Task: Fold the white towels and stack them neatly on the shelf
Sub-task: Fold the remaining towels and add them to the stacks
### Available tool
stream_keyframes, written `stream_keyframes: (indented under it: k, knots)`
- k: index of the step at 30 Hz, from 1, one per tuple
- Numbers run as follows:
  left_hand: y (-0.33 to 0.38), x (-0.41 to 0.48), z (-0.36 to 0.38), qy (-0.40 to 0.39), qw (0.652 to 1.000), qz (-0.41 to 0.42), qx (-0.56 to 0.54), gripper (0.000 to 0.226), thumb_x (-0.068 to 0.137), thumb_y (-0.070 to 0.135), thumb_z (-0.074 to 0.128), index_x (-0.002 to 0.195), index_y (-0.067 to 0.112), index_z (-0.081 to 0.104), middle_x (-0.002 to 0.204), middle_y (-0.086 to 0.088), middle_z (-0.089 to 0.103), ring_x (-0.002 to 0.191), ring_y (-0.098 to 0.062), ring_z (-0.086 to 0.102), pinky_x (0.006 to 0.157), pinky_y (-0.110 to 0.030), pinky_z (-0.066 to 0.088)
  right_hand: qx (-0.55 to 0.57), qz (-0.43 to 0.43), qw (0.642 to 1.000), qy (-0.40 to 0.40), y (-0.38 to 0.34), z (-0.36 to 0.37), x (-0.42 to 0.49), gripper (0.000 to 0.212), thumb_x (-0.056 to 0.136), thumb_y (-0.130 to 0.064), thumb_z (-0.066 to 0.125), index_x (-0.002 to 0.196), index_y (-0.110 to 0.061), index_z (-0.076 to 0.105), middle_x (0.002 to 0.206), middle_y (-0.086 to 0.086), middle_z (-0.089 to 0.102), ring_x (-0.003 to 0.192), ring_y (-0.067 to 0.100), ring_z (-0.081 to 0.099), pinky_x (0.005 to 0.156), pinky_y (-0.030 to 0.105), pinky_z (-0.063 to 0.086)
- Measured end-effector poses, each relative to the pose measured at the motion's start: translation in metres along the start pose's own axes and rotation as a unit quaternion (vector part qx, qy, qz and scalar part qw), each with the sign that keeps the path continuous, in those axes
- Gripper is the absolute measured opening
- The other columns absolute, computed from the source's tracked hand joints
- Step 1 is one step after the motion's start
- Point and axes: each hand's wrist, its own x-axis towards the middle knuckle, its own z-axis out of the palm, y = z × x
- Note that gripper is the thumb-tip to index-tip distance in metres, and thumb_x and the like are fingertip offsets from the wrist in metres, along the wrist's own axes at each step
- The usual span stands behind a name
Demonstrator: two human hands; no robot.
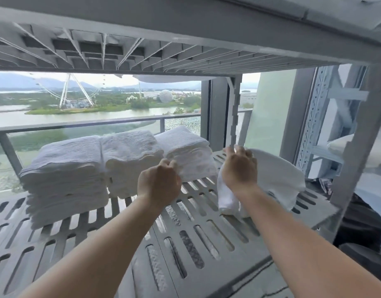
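While the towel (277, 175) is clutched by the right grip (239, 168) and the left grip (158, 181) is curled against a stack (189, 153), hold unclear, edges should be squared first.

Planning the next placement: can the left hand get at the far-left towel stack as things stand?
Probably yes. The left hand is at the front of the right stack; the shelf before the far-left stack is bare, nothing between. The right hand, holding the loose towel, is on the other side.

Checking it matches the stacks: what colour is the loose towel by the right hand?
The loose towel is plain white; head view shows it.
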Motion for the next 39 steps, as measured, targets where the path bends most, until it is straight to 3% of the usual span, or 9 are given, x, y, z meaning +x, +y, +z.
stream_keyframes:
  k: [4, 7, 11, 20, 25, 29, 31, 35, 39]
  knots:
    - [0.038, 0.007, 0.012, -0.019, 0.994, -0.055, -0.093, 0.032, 0.096, 0.044, 0.043, 0.111, 0.021, 0.059, 0.107, -0.002, 0.066, 0.087, -0.030, 0.068, 0.063, -0.032, 0.042, 0.024, 0.011, 1.000, 0.013, 0.044, -0.005, 0.013, 0.050, 0.087, -0.009, 0.042, 0.135, -0.018, 0.055, 0.136, 0.010, 0.054, 0.128, 0.033, 0.043, 0.108, 0.045, 0.035]
    - [0.075, 0.018, 0.025, -0.094, 0.982, -0.096, -0.136, 0.054, 0.093, 0.063, 0.043, 0.126, 0.023, 0.055, 0.119, -0.004, 0.065, 0.103, -0.028, 0.066, 0.073, -0.037, 0.049, 0.033, -0.010, 0.999, 0.015, 0.069, -0.002, 0.020, 0.050, 0.088, -0.009, 0.044, 0.136, -0.019, 0.056, 0.130, 0.011, 0.057, 0.122, 0.033, 0.046, 0.106, 0.044, 0.037]
    - [0.119, 0.026, 0.044, -0.180, 0.952, -0.136, -0.205, 0.070, 0.087, 0.072, 0.049, 0.132, 0.017, 0.049, 0.126, -0.006, 0.062, 0.116, -0.027, 0.059, 0.086, -0.041, 0.050, 0.033, -0.030, 0.999, 0.024, 0.090, 0.007, 0.028, 0.032, 0.092, -0.017, 0.051, 0.122, -0.015, 0.064, 0.116, 0.011, 0.058, 0.111, 0.031, 0.050, 0.098, 0.041, 0.040]
    - [0.138, 0.031, 0.064, -0.097, 0.917, -0.202, -0.329, 0.011, 0.085, 0.023, 0.060, 0.076, 0.018, 0.055, 0.076, 0.002, 0.062, 0.079, -0.029, 0.058, 0.064, -0.035, 0.039, 0.207, -0.054, 0.976, 0.035, 0.109, 0.038, 0.028, 0.016, 0.101, -0.028, 0.047, 0.108, -0.018, 0.057, 0.102, 0.007, 0.069, 0.098, 0.028, 0.061, 0.089, 0.040, 0.039]
    - [0.130, 0.029, 0.048, -0.112, 0.880, -0.218, -0.406, 0.010, 0.088, 0.019, 0.057, 0.094, 0.016, 0.066, 0.090, -0.005, 0.070, 0.088, -0.028, 0.066, 0.078, -0.045, 0.054, 0.281, -0.029, 0.958, 0.041, 0.099, 0.042, 0.029, 0.007, 0.102, -0.023, 0.044, 0.100, -0.020, 0.049, 0.101, 0.010, 0.070, 0.097, 0.030, 0.062, 0.083, 0.038, 0.033]
    - [0.116, 0.021, 0.033, -0.154, 0.834, -0.245, -0.470, 0.013, 0.096, 0.017, 0.055, 0.104, 0.012, 0.065, 0.102, -0.017, 0.069, 0.086, -0.028, 0.064, 0.077, -0.043, 0.056, 0.291, -0.037, 0.955, 0.050, 0.080, 0.035, 0.020, 0.013, 0.102, -0.028, 0.045, 0.100, -0.018, 0.052, 0.094, 0.011, 0.070, 0.092, 0.033, 0.063, 0.084, 0.041, 0.038]
    - [0.102, 0.012, 0.022, -0.165, 0.805, -0.253, -0.510, 0.013, 0.099, 0.015, 0.053, 0.103, 0.010, 0.064, 0.097, -0.018, 0.068, 0.083, -0.028, 0.064, 0.075, -0.043, 0.056, 0.299, -0.047, 0.952, 0.041, 0.065, 0.029, 0.014, 0.013, 0.100, -0.029, 0.047, 0.099, -0.018, 0.053, 0.092, 0.011, 0.070, 0.091, 0.035, 0.063, 0.085, 0.043, 0.042]
    - [0.055, -0.010, -0.002, -0.220, 0.734, -0.256, -0.589, 0.021, 0.104, 0.013, 0.049, 0.095, 0.013, 0.067, 0.077, -0.004, 0.069, 0.058, -0.014, 0.065, 0.053, -0.024, 0.053, 0.336, -0.062, 0.940, 0.016, 0.025, 0.014, -0.005, 0.010, 0.095, -0.028, 0.053, 0.095, -0.019, 0.057, 0.084, 0.007, 0.069, 0.083, 0.033, 0.063, 0.073, 0.037, 0.044]
    - [-0.012, -0.033, -0.022, -0.292, 0.726, -0.252, -0.570, 0.017, 0.100, 0.019, 0.059, 0.095, 0.014, 0.074, 0.081, -0.005, 0.074, 0.065, -0.016, 0.069, 0.058, -0.026, 0.056, 0.359, -0.087, 0.927, -0.070, -0.019, -0.002, -0.020, 0.003, 0.092, -0.023, 0.058, 0.091, -0.022, 0.060, 0.085, 0.001, 0.068, 0.084, 0.025, 0.060, 0.065, 0.028, 0.034]
